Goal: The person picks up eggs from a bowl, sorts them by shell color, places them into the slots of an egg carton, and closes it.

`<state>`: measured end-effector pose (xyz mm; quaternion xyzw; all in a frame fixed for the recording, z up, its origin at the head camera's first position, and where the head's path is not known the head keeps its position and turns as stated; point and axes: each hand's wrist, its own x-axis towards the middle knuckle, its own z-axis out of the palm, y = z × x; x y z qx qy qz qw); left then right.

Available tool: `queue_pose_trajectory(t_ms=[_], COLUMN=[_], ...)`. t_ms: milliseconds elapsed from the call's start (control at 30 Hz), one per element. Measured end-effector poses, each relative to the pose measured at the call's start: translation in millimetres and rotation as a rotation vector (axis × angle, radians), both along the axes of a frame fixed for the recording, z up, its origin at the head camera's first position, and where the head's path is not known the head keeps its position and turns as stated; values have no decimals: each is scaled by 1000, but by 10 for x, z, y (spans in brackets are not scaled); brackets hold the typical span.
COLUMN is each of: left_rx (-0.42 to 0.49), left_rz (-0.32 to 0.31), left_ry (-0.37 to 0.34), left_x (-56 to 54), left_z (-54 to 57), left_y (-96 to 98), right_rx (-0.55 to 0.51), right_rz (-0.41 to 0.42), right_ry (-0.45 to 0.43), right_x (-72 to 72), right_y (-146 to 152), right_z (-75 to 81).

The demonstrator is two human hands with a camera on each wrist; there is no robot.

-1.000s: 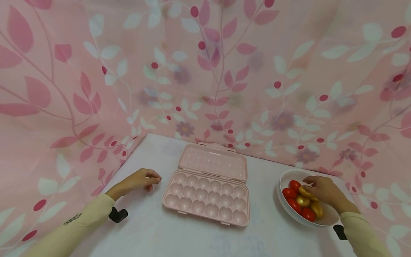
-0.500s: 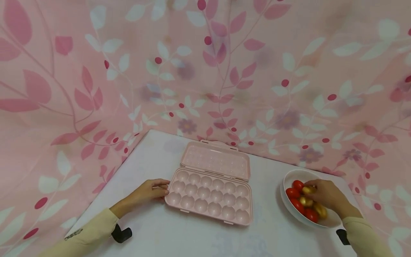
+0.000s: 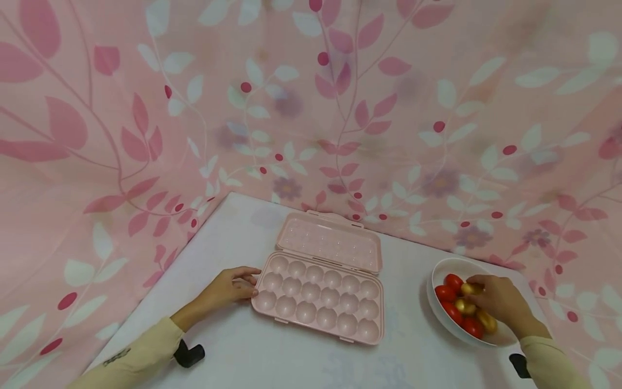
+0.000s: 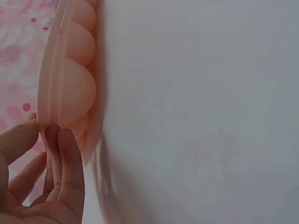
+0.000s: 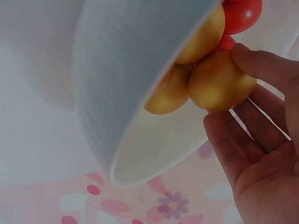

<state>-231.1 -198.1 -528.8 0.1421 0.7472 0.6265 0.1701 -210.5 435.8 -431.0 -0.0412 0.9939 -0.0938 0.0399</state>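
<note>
A pink plastic egg box (image 3: 318,296) lies on the table with its lid (image 3: 330,242) folded back, its rounded hollows facing up with nothing in them. At its left end my left hand (image 3: 232,286) pinches the rim, thumb on one side and fingers against the other, as the left wrist view shows. To the right, a white bowl (image 3: 444,321) holds several red eggs (image 3: 446,293) and several golden eggs (image 3: 465,308). Reaching into the bowl, my right hand (image 3: 505,301) holds a golden egg (image 5: 222,85) between thumb and fingers. Other eggs lie right beside it.
A white cloth covers the table (image 3: 228,340). Pink floral curtain (image 3: 311,108) hangs directly behind and along the left side. Black wrist mounts (image 3: 189,355) stick out below both sleeves. The bowl stands apart from the egg box, near the table's right side.
My left hand has moved right and taken hold of the egg box's left end. My right hand has lowered into the bowl and closed its fingers on a golden egg.
</note>
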Motion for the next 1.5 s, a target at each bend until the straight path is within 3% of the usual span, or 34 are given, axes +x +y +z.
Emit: queue_pose_trajectory(t_ms=[167, 300, 433, 600, 767, 1067, 1267, 1500], left_rx=[29, 70, 68, 61, 67, 39, 39, 52], left_rz=[-41, -67, -75, -81, -56, -43, -12, -12], left_ry=[21, 7, 43, 104, 99, 134, 139, 160], left_x=[31, 58, 54, 63, 88, 117, 132, 135], left_z=[2, 8, 30, 37, 41, 41, 4, 2], left_y=[-62, -89, -84, -75, -72, -52, -50, -41], right_rx=[-62, -129, -192, -305, -431, -625, -732, -802], right_rz=[0, 34, 63, 58, 81, 222, 284, 261], right_ry=[40, 137, 269, 335, 327, 329, 281, 186], right_x=[28, 12, -48, -178, -362, -642, -707, -710], right_y=[-14, -102, -283, -633, -1132, -2019, -2500, -2953], right_z=[6, 65, 179, 259, 309, 244, 154, -42])
